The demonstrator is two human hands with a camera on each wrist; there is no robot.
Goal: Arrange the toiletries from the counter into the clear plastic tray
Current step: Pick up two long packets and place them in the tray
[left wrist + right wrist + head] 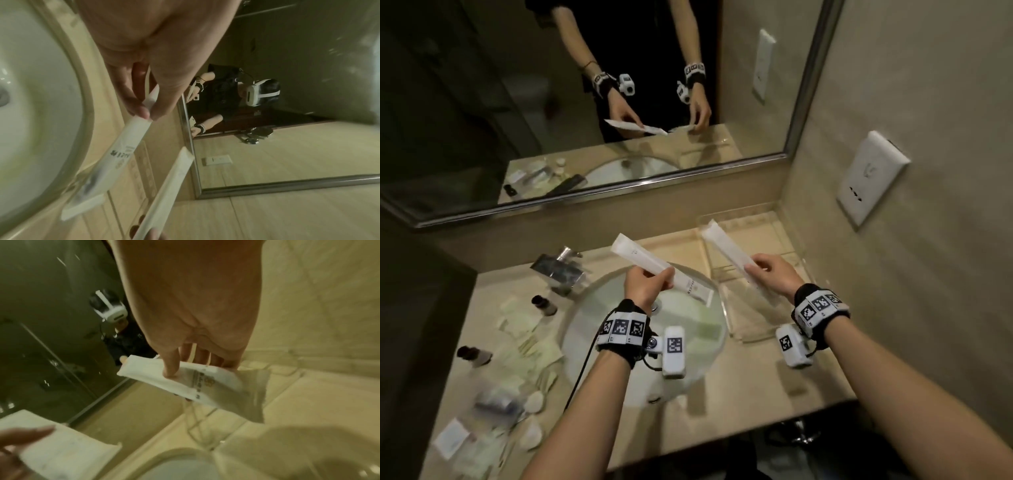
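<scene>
My left hand pinches a long white sealed packet near its middle and holds it slanted above the sink. In the left wrist view, thumb and fingers meet on that printed packet. My right hand grips a second white packet above the clear plastic tray, which sits on the counter right of the sink. The right wrist view shows the thumb pressed on this packet, with the other packet at the lower left.
The round sink basin lies below my hands, with a chrome faucet behind it. Two small dark bottles and several sachets and cotton pads are scattered on the left counter. A wall socket is on the right wall.
</scene>
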